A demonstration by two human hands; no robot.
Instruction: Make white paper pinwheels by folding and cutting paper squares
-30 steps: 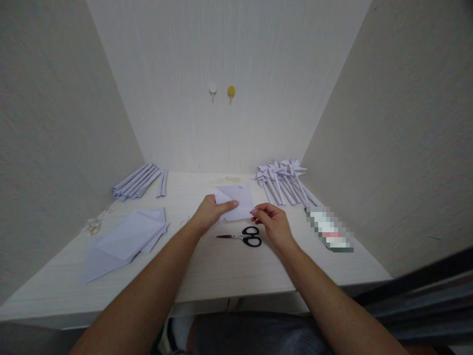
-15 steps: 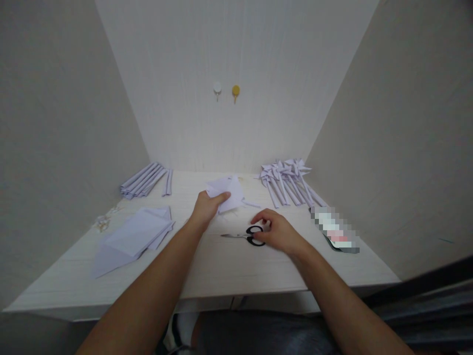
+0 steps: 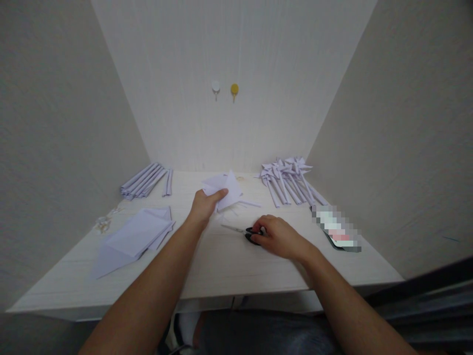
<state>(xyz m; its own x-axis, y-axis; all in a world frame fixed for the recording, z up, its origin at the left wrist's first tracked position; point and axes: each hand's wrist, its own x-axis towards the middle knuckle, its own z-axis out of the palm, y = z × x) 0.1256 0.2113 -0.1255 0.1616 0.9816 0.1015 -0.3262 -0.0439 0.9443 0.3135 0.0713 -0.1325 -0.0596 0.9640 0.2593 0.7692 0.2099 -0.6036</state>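
Note:
My left hand (image 3: 204,206) pinches a piece of white paper (image 3: 232,190) with cut slits, the thumb lying across its top. My right hand (image 3: 278,235) is closed around the black handles of a pair of scissors (image 3: 236,229). Their narrow blades are together and point left, low over the table. Part of the handles is hidden by my fingers. A few thin paper strips (image 3: 250,203) lie behind the scissors, near the held paper.
Stacked paper sheets (image 3: 136,234) lie at left, with rolled paper sticks (image 3: 144,180) behind. Paper pinwheels on sticks (image 3: 286,177) are piled at back right. A blurred-out phone-like object (image 3: 336,229) lies by the right wall. Two hooks (image 3: 234,89) hang on the back wall.
My right hand has closed on the scissors' handles, and the scissors have tilted, blades turned slightly up and away. My left hand has shifted slightly left with the paper.

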